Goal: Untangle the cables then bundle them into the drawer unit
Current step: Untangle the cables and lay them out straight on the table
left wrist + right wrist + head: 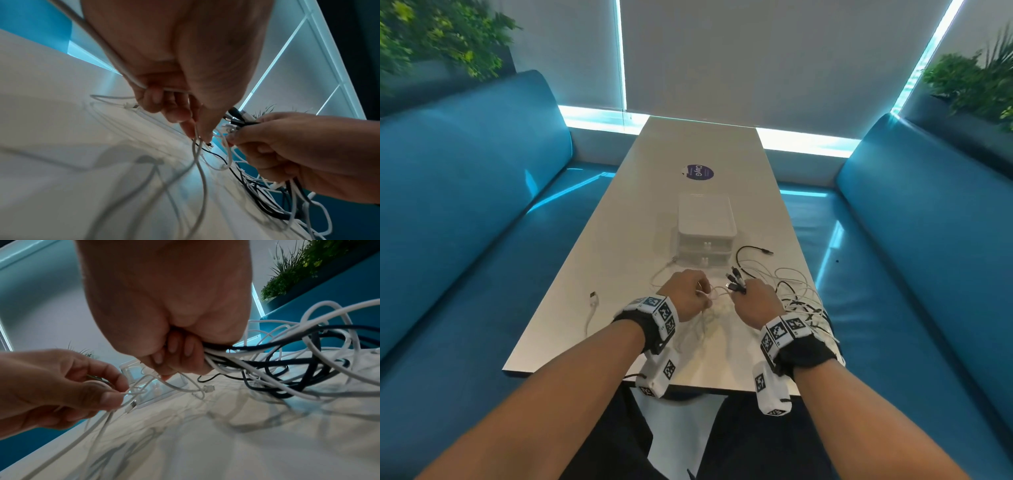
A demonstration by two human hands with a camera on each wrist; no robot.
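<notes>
A tangle of white and black cables lies on the white table, mostly to the right of my hands. My right hand grips a bunch of cable ends, their plugs sticking up from the fist. My left hand pinches a thin white cable between thumb and fingers. That cable runs on to the bunch. The small white drawer unit stands just beyond both hands, both drawers shut.
A separate white cable with a USB plug lies at the table's left edge. A round purple sticker sits further up the table. Blue benches flank both long sides, with plants behind them.
</notes>
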